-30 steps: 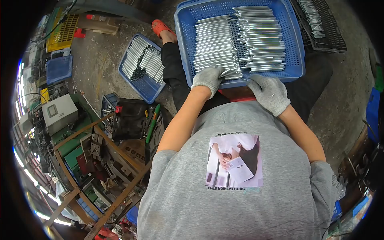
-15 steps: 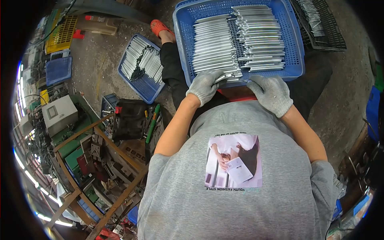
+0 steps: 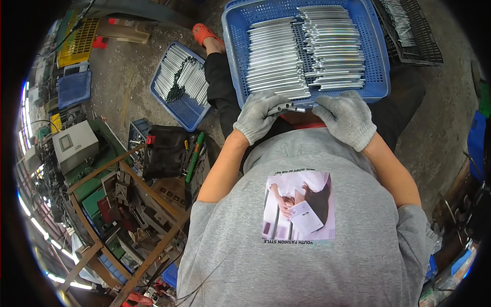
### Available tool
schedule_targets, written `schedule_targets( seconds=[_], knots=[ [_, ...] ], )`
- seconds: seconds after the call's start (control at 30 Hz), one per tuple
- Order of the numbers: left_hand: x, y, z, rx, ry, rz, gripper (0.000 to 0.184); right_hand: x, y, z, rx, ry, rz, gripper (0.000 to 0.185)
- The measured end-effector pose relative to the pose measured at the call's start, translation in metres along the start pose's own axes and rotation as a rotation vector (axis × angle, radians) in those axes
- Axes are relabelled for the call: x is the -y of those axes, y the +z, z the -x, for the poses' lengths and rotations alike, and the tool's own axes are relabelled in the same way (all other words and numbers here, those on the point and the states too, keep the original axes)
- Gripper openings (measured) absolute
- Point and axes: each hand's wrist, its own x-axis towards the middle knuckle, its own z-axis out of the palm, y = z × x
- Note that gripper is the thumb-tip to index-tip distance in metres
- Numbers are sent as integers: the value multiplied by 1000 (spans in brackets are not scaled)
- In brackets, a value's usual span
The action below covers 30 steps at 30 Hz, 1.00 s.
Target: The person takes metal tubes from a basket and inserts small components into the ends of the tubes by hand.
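My left hand (image 3: 258,116), in a grey knitted glove, is closed around a few shiny metal tubes (image 3: 284,107) in front of the large blue crate's near edge. Their open ends point toward my right hand (image 3: 349,118), gloved alike. Its thumb and fingers are pinched together close to the tube ends; whatever is between them is hidden. Beyond both hands, the large blue crate (image 3: 382,77) holds two stacked rows of metal tubes (image 3: 276,56), lying crosswise.
A smaller blue crate (image 3: 192,122) of dark-ended tubes stands on the floor to the left. Near it are a black tool case (image 3: 166,153), a green tube-shaped object (image 3: 194,158) and a wooden frame (image 3: 148,197). A black crate (image 3: 427,48) with rods lies at the upper right.
My left hand has drawn slightly back from the crate, and the open tube ends now show in it. My right hand has shifted only slightly, staying near the tube ends.
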Motion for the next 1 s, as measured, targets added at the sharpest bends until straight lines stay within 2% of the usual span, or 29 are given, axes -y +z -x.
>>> schedule_targets(
  seconds=[0.17,0.37,0.5,0.7,0.87,1.0],
  knots=[
    [-3,6,7,-75,-4,-10,27,5,-11,-4,108,113,-44,15],
    [-2,5,8,-125,-65,35,28,8,-14,0,-19,-38,-6,15],
    [-2,5,8,-109,-7,22,29,13,-18,-2,114,-7,10,14],
    [-11,2,8,-118,13,7,28,7,-9,-5,97,10,27,14],
    [-17,5,12,-214,12,-97,29,15,-17,-6,125,-70,-21,14],
    [-27,1,9,-258,41,-215,29,14,-21,-14,134,128,-141,15]
  ],
)
